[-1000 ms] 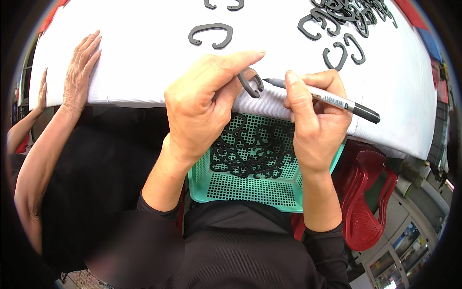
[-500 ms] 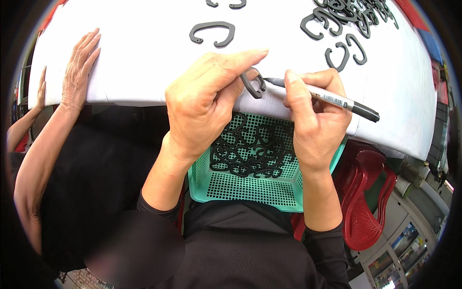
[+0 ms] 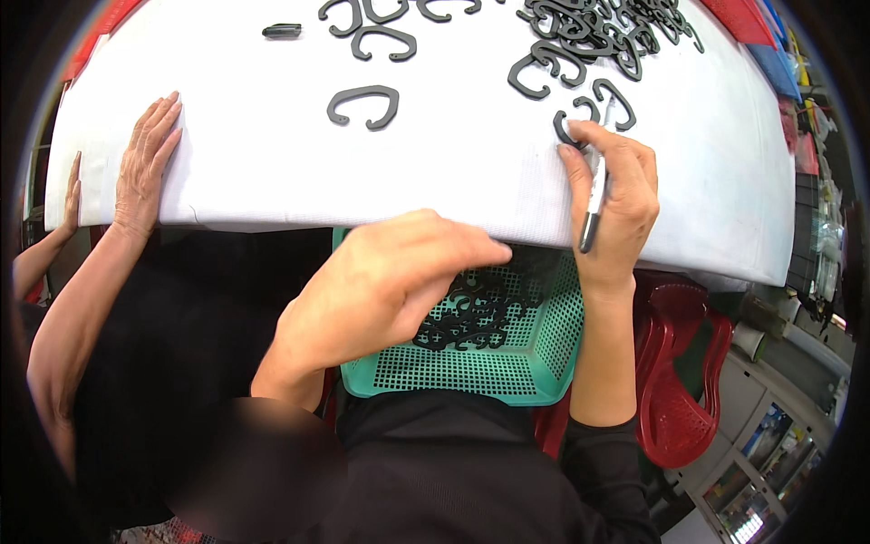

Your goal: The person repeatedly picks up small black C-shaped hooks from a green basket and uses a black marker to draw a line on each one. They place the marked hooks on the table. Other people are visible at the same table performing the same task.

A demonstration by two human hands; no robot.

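My right hand (image 3: 619, 186) is over the white table, its fingers closed round a marker pen (image 3: 595, 195) with a white barrel and a black end. Its thumb and forefinger reach a black C-shaped hook (image 3: 563, 129) lying on the tabletop; whether they pinch it is unclear. Lower and to the left, my left hand (image 3: 385, 276) hovers above a green mesh basket (image 3: 462, 376), fingers stretched out and nothing visible in them. More black C-shaped hooks (image 3: 462, 322) lie in the basket, partly hidden by that hand.
A pile of black hooks (image 3: 589, 32) covers the table's far right, with several more (image 3: 385, 43) at the far middle. One hook (image 3: 367, 95) lies nearer, and a small black piece (image 3: 282, 31) sits far left. Another person's hand (image 3: 145, 168) rests at the left. A red chair (image 3: 680, 399) stands right.
My left hand has dropped from the table edge to over the basket, without the hook it held. My right hand has moved to the hooks on the table, turning the marker upright in its grip.
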